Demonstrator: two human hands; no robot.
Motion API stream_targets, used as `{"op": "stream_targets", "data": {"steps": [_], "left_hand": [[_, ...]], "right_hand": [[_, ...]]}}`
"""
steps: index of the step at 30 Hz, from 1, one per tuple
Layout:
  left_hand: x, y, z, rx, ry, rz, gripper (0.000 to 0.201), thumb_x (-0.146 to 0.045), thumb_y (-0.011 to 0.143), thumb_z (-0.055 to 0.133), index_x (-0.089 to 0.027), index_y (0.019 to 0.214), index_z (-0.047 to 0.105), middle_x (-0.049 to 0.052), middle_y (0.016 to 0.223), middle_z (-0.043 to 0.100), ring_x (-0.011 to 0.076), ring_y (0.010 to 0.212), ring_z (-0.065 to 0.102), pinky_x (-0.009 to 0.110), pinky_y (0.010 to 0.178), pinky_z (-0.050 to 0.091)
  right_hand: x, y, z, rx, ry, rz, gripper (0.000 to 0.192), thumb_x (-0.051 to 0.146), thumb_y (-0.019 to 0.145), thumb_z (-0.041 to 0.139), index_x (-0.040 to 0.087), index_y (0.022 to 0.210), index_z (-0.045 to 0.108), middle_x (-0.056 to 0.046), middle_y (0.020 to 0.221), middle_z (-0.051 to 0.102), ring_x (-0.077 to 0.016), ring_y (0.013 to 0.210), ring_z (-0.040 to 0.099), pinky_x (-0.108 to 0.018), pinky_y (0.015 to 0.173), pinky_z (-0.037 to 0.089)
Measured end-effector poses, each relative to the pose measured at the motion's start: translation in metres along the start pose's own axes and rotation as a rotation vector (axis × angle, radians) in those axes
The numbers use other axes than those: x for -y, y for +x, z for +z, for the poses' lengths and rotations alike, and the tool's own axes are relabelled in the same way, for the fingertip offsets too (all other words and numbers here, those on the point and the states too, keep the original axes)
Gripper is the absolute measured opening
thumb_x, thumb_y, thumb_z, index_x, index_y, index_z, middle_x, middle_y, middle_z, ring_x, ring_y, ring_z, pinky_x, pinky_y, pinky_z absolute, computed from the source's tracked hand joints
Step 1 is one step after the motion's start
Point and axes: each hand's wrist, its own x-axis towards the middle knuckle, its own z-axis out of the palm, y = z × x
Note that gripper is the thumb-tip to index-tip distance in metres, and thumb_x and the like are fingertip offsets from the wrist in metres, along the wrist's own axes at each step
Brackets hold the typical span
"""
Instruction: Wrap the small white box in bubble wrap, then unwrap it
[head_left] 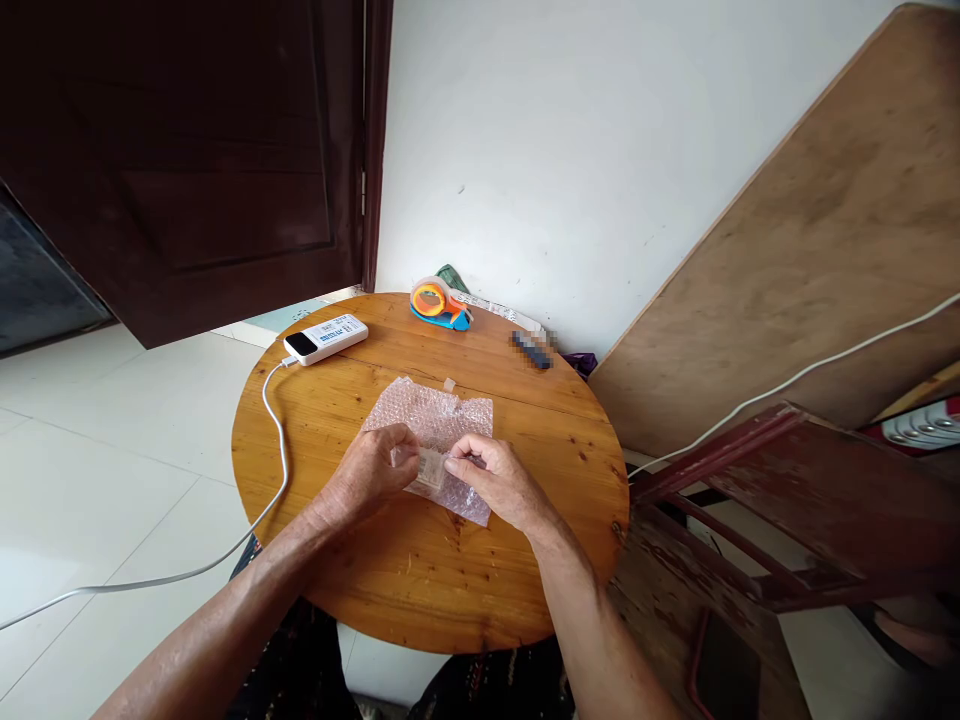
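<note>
A sheet of clear, pinkish bubble wrap [431,408] lies on the round wooden table [300,430]. On its near part rests a small, pale, flat rectangular item [430,470] with faint markings, too small to read. My left hand [381,462] is closed at the left of this item, its thumb and fingers pinched on the wrap. From the right, my right hand [499,478] pinches the wrap with thumb and forefinger close to the item's right edge. My fingers partly hide what they grip.
Toward the back of the table are an orange and blue tape dispenser [439,304], a white power bank [327,340] with a white cable [282,440], and a blurred dark object [531,350]. A wooden board [787,220] leans on the right, near a reddish wooden stool [795,500].
</note>
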Motion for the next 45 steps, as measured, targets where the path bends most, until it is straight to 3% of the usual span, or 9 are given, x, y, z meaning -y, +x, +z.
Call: {"op": "stream_targets", "data": {"steps": [10, 24, 28, 30, 32, 35, 38, 45], "left_hand": [[-0.001, 0.003, -0.002, 0.009, -0.027, -0.030, 0.008, -0.017, 0.072, 0.054, -0.018, 0.073, 0.062, -0.003, 0.066, 0.063, 0.0128, 0.064, 0.056, 0.022, 0.059, 0.041], [0.005, 0.004, 0.000, 0.045, -0.097, -0.061, 0.025, -0.014, 0.074, 0.055, -0.017, 0.095, 0.068, 0.003, 0.090, 0.074, 0.0191, 0.087, 0.068, 0.030, 0.078, 0.052], [0.005, 0.003, 0.000, 0.050, -0.083, -0.067, 0.026, -0.013, 0.074, 0.055, -0.017, 0.097, 0.068, 0.004, 0.093, 0.074, 0.0190, 0.087, 0.069, 0.030, 0.079, 0.053], [0.005, 0.002, 0.000, 0.049, -0.059, -0.056, 0.026, -0.013, 0.074, 0.056, -0.018, 0.097, 0.069, 0.003, 0.092, 0.074, 0.0186, 0.085, 0.069, 0.030, 0.078, 0.053], [0.005, 0.003, 0.000, 0.047, -0.034, -0.037, 0.026, -0.013, 0.074, 0.056, -0.019, 0.096, 0.069, 0.003, 0.091, 0.075, 0.0187, 0.085, 0.068, 0.030, 0.078, 0.053], [0.004, 0.005, 0.000, 0.049, -0.029, -0.008, 0.023, -0.015, 0.076, 0.056, -0.019, 0.095, 0.069, 0.003, 0.091, 0.075, 0.0189, 0.087, 0.069, 0.029, 0.079, 0.052], [0.003, 0.006, -0.001, 0.066, -0.021, -0.013, 0.020, -0.022, 0.079, 0.057, -0.018, 0.094, 0.069, 0.003, 0.090, 0.075, 0.0194, 0.086, 0.069, 0.029, 0.079, 0.051], [0.016, -0.003, -0.020, 0.046, 0.018, -0.112, 0.026, -0.029, 0.081, 0.055, -0.019, 0.101, 0.068, 0.004, 0.092, 0.075, 0.0201, 0.087, 0.068, 0.027, 0.075, 0.049]], "right_hand": [[-0.009, 0.003, 0.003, -0.006, 0.140, 0.036, 0.014, 0.031, 0.078, 0.065, 0.020, 0.070, 0.061, 0.002, 0.068, 0.059, -0.0131, 0.063, 0.051, -0.025, 0.062, 0.042], [-0.020, 0.003, 0.008, -0.035, 0.126, 0.035, 0.017, 0.033, 0.082, 0.060, 0.021, 0.071, 0.059, 0.002, 0.068, 0.057, -0.0140, 0.064, 0.050, -0.027, 0.062, 0.042], [-0.007, -0.006, 0.001, -0.213, -0.089, -0.038, 0.012, 0.027, 0.082, 0.060, 0.023, 0.072, 0.059, -0.002, 0.079, 0.064, -0.0189, 0.075, 0.058, -0.033, 0.071, 0.046], [0.009, -0.016, -0.003, -0.358, -0.240, -0.147, 0.009, 0.024, 0.086, 0.058, 0.023, 0.077, 0.061, -0.006, 0.094, 0.067, -0.0235, 0.092, 0.061, -0.039, 0.085, 0.047], [0.027, -0.026, -0.003, -0.417, -0.373, -0.259, 0.013, 0.021, 0.091, 0.054, 0.024, 0.083, 0.063, -0.008, 0.101, 0.067, -0.0252, 0.099, 0.060, -0.042, 0.091, 0.046], [0.045, -0.035, 0.012, -0.242, -0.504, -0.372, 0.017, 0.018, 0.095, 0.050, 0.023, 0.097, 0.066, -0.008, 0.105, 0.069, -0.0244, 0.097, 0.061, -0.041, 0.089, 0.049], [0.043, -0.035, 0.032, -0.087, -0.649, -0.398, 0.021, 0.013, 0.093, 0.052, 0.020, 0.107, 0.065, -0.009, 0.112, 0.069, -0.0268, 0.101, 0.060, -0.043, 0.092, 0.049], [0.037, -0.029, 0.040, -0.032, -0.877, -0.356, 0.022, 0.012, 0.089, 0.059, 0.020, 0.110, 0.063, -0.008, 0.108, 0.067, -0.0253, 0.096, 0.057, -0.042, 0.084, 0.048]]}}
